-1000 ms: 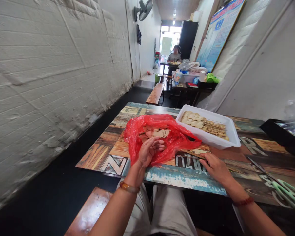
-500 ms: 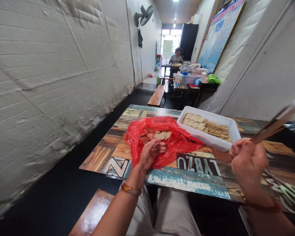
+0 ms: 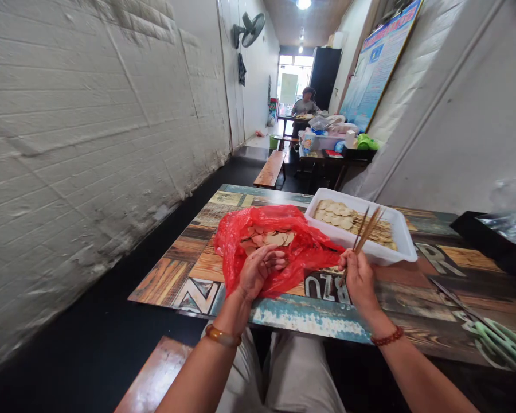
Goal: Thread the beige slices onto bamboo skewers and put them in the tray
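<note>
A red plastic bag [image 3: 234, 229] lies opened on the table, with thin round tan slices [image 3: 279, 238] piled inside it. My left hand [image 3: 258, 272] rests palm up at the near side of the bag, fingers loosely curled and apart, with nothing visible in them. To the right, my right hand [image 3: 358, 281] is closed around a bundle of thin brown bamboo skewers [image 3: 367, 226], which point up and slightly right. Behind that hand stands a white plastic tray [image 3: 406, 235] holding flat rows of slices [image 3: 333, 212] and skewered ones on its right side.
Green-handled scissors [image 3: 494, 338] lie on the patterned table [image 3: 163, 269] at the right. A black box with clear plastic [image 3: 477, 229] is at the right edge. Beyond are a wooden bench [image 3: 270, 169], a cluttered table, and a seated person [image 3: 304, 106].
My right hand has come down and left with the skewers, from the right side to near the red bag. My left hand stays by the bag. The view has shifted slightly.
</note>
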A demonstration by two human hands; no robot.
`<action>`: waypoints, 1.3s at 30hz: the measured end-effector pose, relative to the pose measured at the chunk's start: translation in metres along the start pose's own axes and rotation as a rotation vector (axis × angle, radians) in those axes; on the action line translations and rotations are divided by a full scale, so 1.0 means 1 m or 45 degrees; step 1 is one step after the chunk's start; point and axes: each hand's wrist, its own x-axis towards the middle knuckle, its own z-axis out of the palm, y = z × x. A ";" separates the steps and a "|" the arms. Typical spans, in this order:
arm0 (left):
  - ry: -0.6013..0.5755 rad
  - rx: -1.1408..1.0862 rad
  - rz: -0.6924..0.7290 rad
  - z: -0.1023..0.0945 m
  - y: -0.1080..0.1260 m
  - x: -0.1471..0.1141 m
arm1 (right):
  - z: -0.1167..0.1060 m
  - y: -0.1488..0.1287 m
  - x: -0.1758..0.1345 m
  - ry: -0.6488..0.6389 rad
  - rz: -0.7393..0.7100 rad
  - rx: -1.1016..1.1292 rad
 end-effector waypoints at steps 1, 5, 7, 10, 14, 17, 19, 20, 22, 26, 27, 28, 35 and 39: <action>-0.002 -0.001 0.004 0.000 0.000 0.000 | 0.000 0.002 -0.001 -0.037 0.002 -0.040; 0.018 -0.010 -0.004 0.001 -0.001 0.000 | 0.002 -0.001 -0.002 -0.177 -0.132 -0.313; 0.021 -0.018 0.003 0.001 -0.002 -0.001 | 0.005 -0.004 -0.003 -0.338 -0.274 -0.517; 0.025 -0.026 0.042 0.002 -0.005 -0.003 | 0.014 -0.006 -0.007 -0.600 -0.393 -0.671; 0.102 -0.037 0.039 0.001 -0.009 -0.002 | 0.024 0.000 -0.011 -0.792 -0.392 -0.670; 0.121 -0.016 0.059 0.000 -0.012 -0.001 | 0.026 0.005 -0.011 -0.834 -0.365 -0.632; 0.148 -0.010 0.097 -0.001 -0.012 0.000 | 0.025 0.006 -0.011 -0.841 -0.368 -0.622; 0.165 -0.014 0.117 -0.001 -0.012 0.000 | 0.025 0.006 -0.010 -0.843 -0.373 -0.627; 0.199 -0.025 0.149 -0.001 -0.012 0.001 | 0.025 0.008 -0.010 -0.843 -0.380 -0.651; 0.239 0.020 0.174 -0.002 -0.012 0.002 | 0.026 0.013 -0.010 -0.857 -0.401 -0.681; 0.252 0.052 0.178 -0.003 -0.013 0.003 | 0.027 0.014 -0.010 -0.851 -0.404 -0.683; 0.267 0.090 0.183 -0.004 -0.014 0.003 | 0.027 0.015 -0.010 -0.844 -0.404 -0.683; 0.378 0.236 0.228 -0.012 -0.021 0.010 | 0.026 0.016 -0.010 -0.752 -0.418 -0.638; 0.373 0.287 0.242 -0.014 -0.022 0.010 | 0.027 0.018 -0.012 -0.680 -0.449 -0.625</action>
